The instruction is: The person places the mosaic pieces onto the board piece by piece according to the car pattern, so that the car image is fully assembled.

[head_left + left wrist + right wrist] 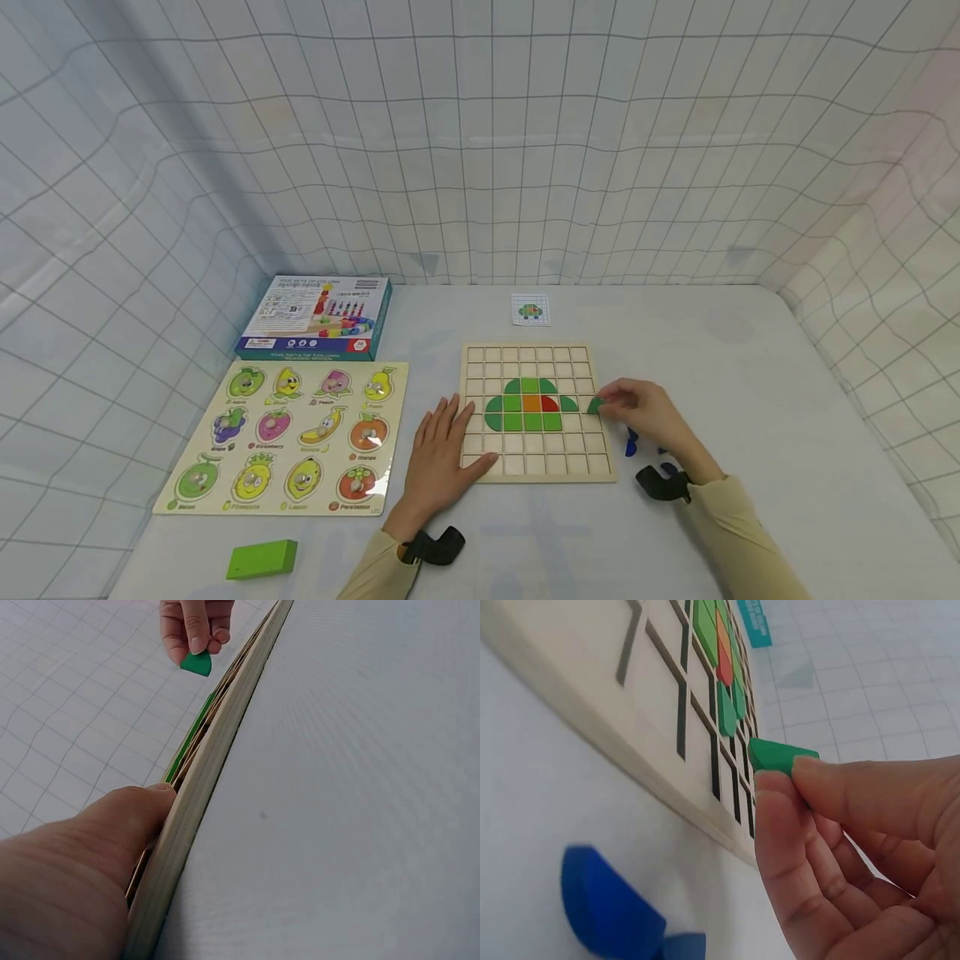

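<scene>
While left hand (444, 454) steadies board (537, 473) edge — green piece (595, 406) pinched.

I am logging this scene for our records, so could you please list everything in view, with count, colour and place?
grid board: one, pale wood, table centre, partly filled with green, orange and red tiles
green tile: one, pinched at the board's right edge
blue pieces: at least two, on the table right of the board
pattern card: one, white, beyond the board
fruit puzzle: one, cream with coloured fruits, left of the board
toy box: one, blue-edged, behind the fruit puzzle
green block: one, near left table edge
table: one, whitish
left hand: flat on the board's near left corner
right hand: pinches the green tile
</scene>
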`<state>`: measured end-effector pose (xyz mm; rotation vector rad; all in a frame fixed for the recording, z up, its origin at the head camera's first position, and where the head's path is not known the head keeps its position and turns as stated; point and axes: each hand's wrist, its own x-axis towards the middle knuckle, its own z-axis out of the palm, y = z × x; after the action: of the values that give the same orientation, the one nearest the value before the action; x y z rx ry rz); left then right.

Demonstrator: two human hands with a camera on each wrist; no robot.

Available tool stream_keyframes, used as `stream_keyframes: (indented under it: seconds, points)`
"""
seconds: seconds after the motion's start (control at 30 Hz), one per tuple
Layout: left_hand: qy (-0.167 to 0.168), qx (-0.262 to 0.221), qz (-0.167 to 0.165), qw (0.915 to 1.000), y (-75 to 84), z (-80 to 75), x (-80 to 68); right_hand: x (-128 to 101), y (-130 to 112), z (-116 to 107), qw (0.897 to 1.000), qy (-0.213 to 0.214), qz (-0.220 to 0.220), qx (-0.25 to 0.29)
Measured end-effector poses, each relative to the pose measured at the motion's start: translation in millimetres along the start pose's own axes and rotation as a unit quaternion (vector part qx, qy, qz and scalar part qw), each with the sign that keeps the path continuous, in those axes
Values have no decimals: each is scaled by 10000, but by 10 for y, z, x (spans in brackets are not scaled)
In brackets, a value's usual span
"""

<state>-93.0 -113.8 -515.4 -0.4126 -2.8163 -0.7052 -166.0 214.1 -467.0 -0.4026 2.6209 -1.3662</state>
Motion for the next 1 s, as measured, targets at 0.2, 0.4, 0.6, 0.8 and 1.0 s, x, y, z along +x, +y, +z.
stream_keyframes:
  seconds: [0.2,0.4,0.6,0.8,1.0]
  points:
    - [27,-23,21,10000,-7,8,-2,29,-12,69,9992,-353,-54,186]
    - [122,21,92,9999,-9,11,-4,64,-45,119,9977,-644,-200,105]
    - [37,14,23,10000,2,-5,-1,108,-71,143,9956,-856,-384,-80]
    - [-1,3,-15,10000,7,-16,6,166,-60,166,9937,-1031,-407,-150]
    - [27,-17,10,10000,6,-8,0,205,-63,186,9931,-1025,-503,-251]
